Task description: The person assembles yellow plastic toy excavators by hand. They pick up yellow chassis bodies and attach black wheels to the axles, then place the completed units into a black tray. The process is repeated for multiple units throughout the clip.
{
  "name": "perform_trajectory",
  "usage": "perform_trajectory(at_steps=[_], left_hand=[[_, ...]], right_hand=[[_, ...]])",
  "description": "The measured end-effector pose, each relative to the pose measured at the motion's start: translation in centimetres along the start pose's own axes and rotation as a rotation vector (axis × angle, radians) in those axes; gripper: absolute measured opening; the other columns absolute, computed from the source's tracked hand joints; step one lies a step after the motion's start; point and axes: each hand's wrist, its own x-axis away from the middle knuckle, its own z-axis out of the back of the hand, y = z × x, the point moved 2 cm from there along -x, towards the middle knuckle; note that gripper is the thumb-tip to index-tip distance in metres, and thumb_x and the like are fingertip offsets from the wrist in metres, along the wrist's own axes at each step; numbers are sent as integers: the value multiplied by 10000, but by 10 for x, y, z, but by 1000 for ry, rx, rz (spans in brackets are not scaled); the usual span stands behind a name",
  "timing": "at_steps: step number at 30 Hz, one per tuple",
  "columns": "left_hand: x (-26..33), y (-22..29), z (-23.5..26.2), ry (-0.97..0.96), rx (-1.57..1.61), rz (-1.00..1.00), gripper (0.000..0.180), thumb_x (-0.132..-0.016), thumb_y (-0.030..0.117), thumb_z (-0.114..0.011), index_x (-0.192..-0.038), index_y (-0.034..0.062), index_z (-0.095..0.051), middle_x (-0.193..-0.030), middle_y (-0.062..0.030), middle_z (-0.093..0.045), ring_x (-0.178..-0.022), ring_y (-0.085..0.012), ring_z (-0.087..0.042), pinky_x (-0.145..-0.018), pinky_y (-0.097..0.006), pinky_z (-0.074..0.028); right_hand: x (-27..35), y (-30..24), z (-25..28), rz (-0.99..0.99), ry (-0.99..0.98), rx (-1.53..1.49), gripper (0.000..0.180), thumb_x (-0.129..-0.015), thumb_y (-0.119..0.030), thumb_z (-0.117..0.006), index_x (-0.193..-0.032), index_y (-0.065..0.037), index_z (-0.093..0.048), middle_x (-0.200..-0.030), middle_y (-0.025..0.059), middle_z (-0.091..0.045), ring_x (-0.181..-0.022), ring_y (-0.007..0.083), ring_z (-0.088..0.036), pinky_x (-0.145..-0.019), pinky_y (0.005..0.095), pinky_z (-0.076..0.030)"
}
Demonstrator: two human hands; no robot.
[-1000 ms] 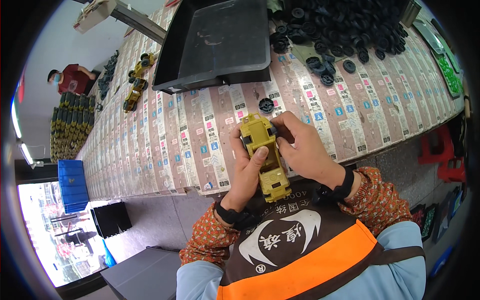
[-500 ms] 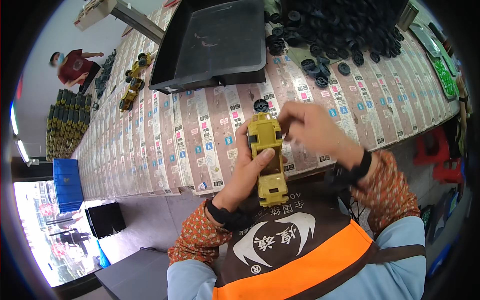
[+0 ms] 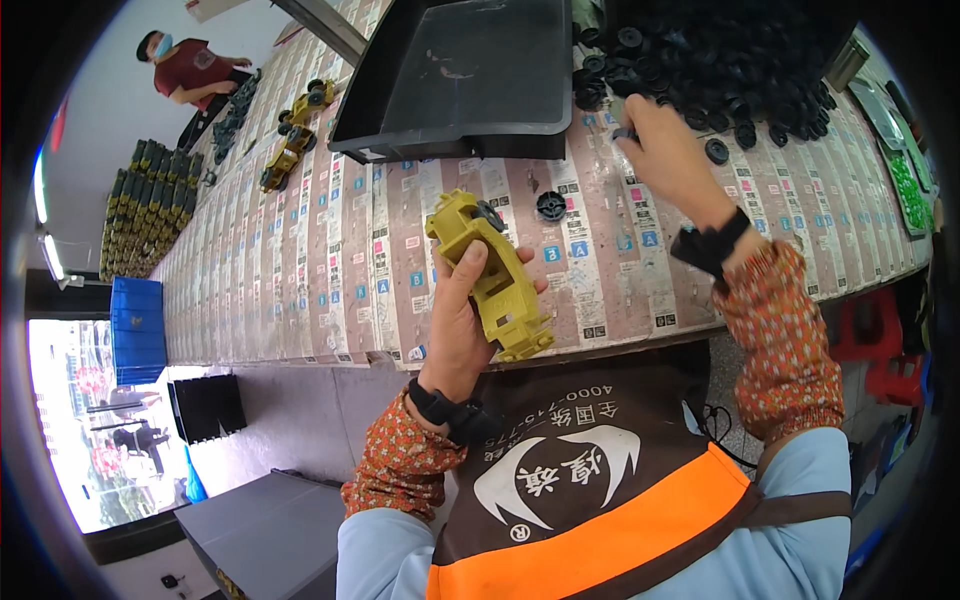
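Observation:
My left hand (image 3: pixel 455 325) is wrapped round a yellow toy truck body (image 3: pixel 505 305), thumb across its open middle. The truck tilts, one end up and to the left, above the table's near edge. A black wheel (image 3: pixel 488 214) shows on the side of its far end. Farther forward, my right hand (image 3: pixel 675 160) is at the near edge of a heap of black toy wheels (image 3: pixel 720 60). Its fingers are pinched on a dark wheel (image 3: pixel 624 133), partly covered by them. A single black wheel (image 3: pixel 551 206) lies on the table between my hands.
A large black tray (image 3: pixel 470 75) stands beyond the truck. Left of it are yellow toy trucks (image 3: pixel 285 160) with wheels. A person (image 3: pixel 195 75) in a dark red shirt stands at the far left, near stacked yellow-and-black parts (image 3: pixel 150 205). A green tray (image 3: pixel 900 180) is at the right.
My right hand has left the truck and moved forward and right to the wheel heap. My left hand has shifted left and tilted the truck. The view has also shifted.

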Motion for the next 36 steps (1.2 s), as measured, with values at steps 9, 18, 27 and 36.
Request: perform_trajectory(at_steps=[9, 18, 27, 36], left_hand=[[-3, 6, -9, 36, -26, -124, 330, -1047, 244, -600, -1300, 63, -491, -1101, -180, -669, -1063, -362, -707, -929, -469, -607], [-1, 2, -5, 55, -54, -258, 491, -1036, 110, -600, -1415, 159, -292, -1117, -193, -633, -1001, -328, -714, -853, -473, -637], [3, 2, -8, 107, -112, -382, 691, -1016, 63, -611, -1539, 232, -191, -1193, -122, -592, -1001, -255, -687, -815, -458, -644], [15, 4, -8, 84, -74, -617, 779, -966, -4, -657, -1546, 245, -201, -1206, -112, -584, -962, -230, -676, -786, -407, -631]], right_hand=[[115, -98, -19, -129, -352, -829, 256, -938, -55, -595, -1183, 8, -554, -830, 234, -689, -760, 403, -710, -669, 425, -525], [124, -124, 0, -187, -361, -786, 317, -926, -27, -564, -1241, 13, -578, -852, 267, -679, -809, 434, -706, -696, 435, -538], [141, -123, -16, -139, -280, -871, 413, -897, 14, -517, -1309, 16, -546, -859, 282, -672, -801, 465, -682, -705, 455, -541], [148, -143, -17, -29, -322, -776, 572, -787, -12, -542, -1354, 45, -496, -956, 335, -658, -860, 508, -664, -752, 520, -534]])
